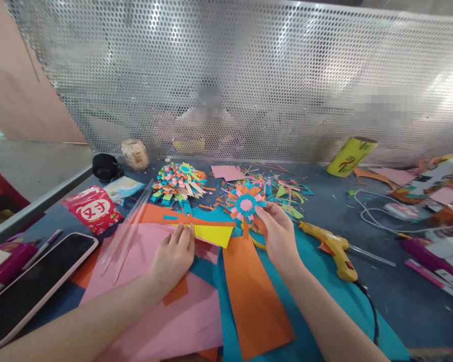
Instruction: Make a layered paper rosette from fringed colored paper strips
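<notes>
Probably very light, the paper flower (246, 204) should crease easily at its thin petals — the layered middle looks the firmer place to hold. It is just right of the frame's centre, above and to the right of the left hand (173, 256), and touching the right hand (280, 236), which pinches 1 side of the flower's rim. The left hand's fingers rest bent on yellow paper (214, 234) — whether its hidden thumb grips, I cannot tell.
</notes>
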Demonstrator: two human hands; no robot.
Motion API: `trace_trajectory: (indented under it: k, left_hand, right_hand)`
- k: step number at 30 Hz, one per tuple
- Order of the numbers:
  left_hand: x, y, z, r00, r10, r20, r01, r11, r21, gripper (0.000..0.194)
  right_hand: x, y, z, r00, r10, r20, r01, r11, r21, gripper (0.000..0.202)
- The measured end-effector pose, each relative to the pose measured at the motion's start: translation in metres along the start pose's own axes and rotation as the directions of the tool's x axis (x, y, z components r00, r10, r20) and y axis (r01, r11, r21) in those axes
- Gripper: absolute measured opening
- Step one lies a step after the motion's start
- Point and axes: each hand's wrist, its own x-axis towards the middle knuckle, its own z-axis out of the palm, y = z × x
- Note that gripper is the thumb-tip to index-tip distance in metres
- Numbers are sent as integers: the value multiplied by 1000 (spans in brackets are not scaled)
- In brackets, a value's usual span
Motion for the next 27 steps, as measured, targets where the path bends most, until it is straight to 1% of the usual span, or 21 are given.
trace_trajectory:
  k: [3, 6, 8, 9, 10, 11, 13, 16, 19, 22, 25, 27]
  left_hand:
    - [3, -4, -4, 999, 2, 43, -2, 1000, -1, 42]
    - [8, -13, -5, 995, -58, 75, 63, 996, -64, 38]
    - [10, -19, -3, 992, -111, 63, 118, 986, -121, 39]
    - [10, -22, -2, 990, -134, 43, 140, 978, -153, 44]
    - [9, -23, 0, 991, -134, 29, 137, 972, -192, 49]
    - [8, -24, 1, 992, -121, 22, 123, 965, -231, 51]
    - [6, -20, 3, 998, -48, 34, 56, 947, -316, 51]
    - [3, -12, 3, 993, 62, 103, -11, 901, -433, 44]
    - [4, -9, 3, 983, 79, 163, 9, 877, -480, 39]
    - [8, -14, 5, 975, 48, 218, 60, 885, -463, 46]
    - [11, -24, 4, 954, 42, 295, 102, 885, -454, 54]
    - [13, -29, -1, 946, 93, 310, 69, 878, -474, 54]
  right_hand:
    - [1, 2, 0, 1000, -19, -13, 18, 1000, -13, 26]
    - [1, 2, -1, 999, -31, -23, 31, 999, -10, 27]
    - [1, 1, -2, 999, -24, -28, 24, 1000, 5, 28]
    - [1, 1, -3, 999, -19, -28, 19, 1000, 15, 29]
    - [1, 1, -3, 999, -16, -28, 17, 1000, 24, 30]
    - [1, 0, -3, 1000, -16, -24, 17, 999, 30, 30]
    - [1, 0, -3, 1000, -22, -13, 22, 999, 29, 29]
    - [1, 0, -3, 999, -33, -15, 33, 999, 25, 30]
    - [2, -1, -2, 999, -30, -10, 31, 999, 21, 33]
    - [4, -1, -3, 1000, -10, -9, 11, 999, 30, 32]
    - [5, 0, -3, 997, 73, 22, -74, 995, 64, 32]
    - [3, 2, -3, 985, 153, 83, -160, 985, 72, 32]
